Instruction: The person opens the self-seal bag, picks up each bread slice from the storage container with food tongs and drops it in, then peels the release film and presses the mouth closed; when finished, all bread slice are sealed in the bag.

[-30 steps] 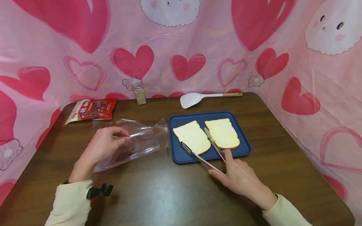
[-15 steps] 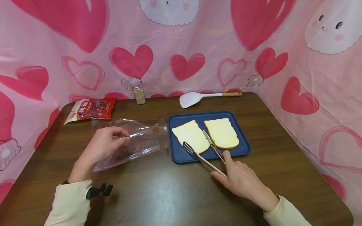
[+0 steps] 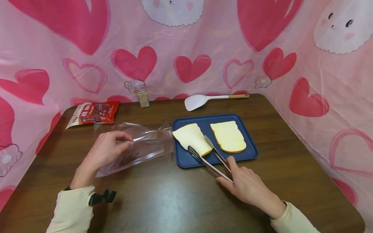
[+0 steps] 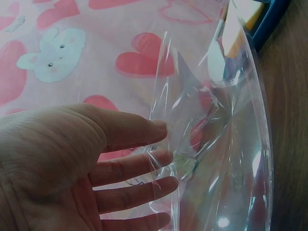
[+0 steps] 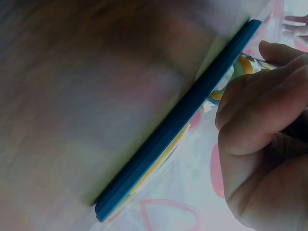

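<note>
My left hand (image 3: 109,149) pinches the upper film of a clear plastic bag (image 3: 148,142) between thumb and index finger, lifting it off the table. The bag's mouth lies at the left rim of a blue tray (image 3: 187,161). My right hand (image 3: 247,184) holds metal tongs (image 3: 211,166) with slotted tips. Between the tips, the left bread slice (image 3: 190,137) is bent up in the middle, its far left corner over the tray rim. A second bread slice (image 3: 228,137) lies flat on the right. In the right wrist view, curled fingers (image 5: 255,110) hide most of the tongs.
Behind the tray lies a white spatula (image 3: 196,102) with a wooden handle end. A spice jar (image 3: 142,97) stands at the back, and a red food packet (image 3: 99,112) lies at the back left. Pink heart-printed cloth (image 3: 186,38) walls the table's back and sides.
The tongs have closed in on the left slice, which has gone from flat to bent and shifted left towards the bag. My left hand has stayed in place.
</note>
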A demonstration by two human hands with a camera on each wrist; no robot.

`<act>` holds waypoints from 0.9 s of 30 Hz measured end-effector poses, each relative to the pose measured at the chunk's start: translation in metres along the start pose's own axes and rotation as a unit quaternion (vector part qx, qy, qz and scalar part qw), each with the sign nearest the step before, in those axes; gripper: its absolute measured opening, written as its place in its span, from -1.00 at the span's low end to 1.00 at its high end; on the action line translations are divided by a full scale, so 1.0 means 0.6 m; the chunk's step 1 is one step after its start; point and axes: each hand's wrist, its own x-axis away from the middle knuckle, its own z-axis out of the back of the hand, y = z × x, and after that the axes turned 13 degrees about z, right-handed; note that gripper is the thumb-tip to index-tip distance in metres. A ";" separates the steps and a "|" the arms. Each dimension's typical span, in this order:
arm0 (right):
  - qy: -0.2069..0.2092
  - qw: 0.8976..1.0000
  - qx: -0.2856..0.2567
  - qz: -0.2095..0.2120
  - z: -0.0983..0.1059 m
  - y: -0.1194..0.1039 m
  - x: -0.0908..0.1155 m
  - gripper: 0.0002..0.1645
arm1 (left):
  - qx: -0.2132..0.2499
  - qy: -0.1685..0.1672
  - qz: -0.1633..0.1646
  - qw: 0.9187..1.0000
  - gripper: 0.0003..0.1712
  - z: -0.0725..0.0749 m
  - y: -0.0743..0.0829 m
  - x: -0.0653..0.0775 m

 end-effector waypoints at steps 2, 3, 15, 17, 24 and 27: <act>0.003 1.000 0.003 0.001 0.001 0.000 0.000 -0.34 | 0.001 0.001 0.000 1.000 -0.75 0.000 -0.001 0.000; 0.005 1.000 0.004 0.000 0.001 0.001 0.000 -0.34 | 0.001 0.001 0.000 1.000 -0.75 0.000 -0.001 0.000; 0.033 0.997 0.068 0.025 0.003 0.015 0.006 -0.45 | 0.000 0.008 -0.004 1.000 -0.78 0.000 0.000 -0.002; 0.039 0.995 0.083 0.030 0.003 0.016 0.006 -0.47 | 0.000 0.006 -0.004 1.000 -0.78 0.001 0.000 -0.002; 0.049 0.992 0.107 0.040 0.010 0.023 0.005 -0.49 | 0.002 0.006 -0.005 1.000 -0.77 0.001 -0.001 -0.002; 0.047 0.992 0.106 0.042 0.014 0.028 0.002 -0.49 | 0.001 0.007 -0.005 1.000 -0.77 0.002 -0.001 -0.003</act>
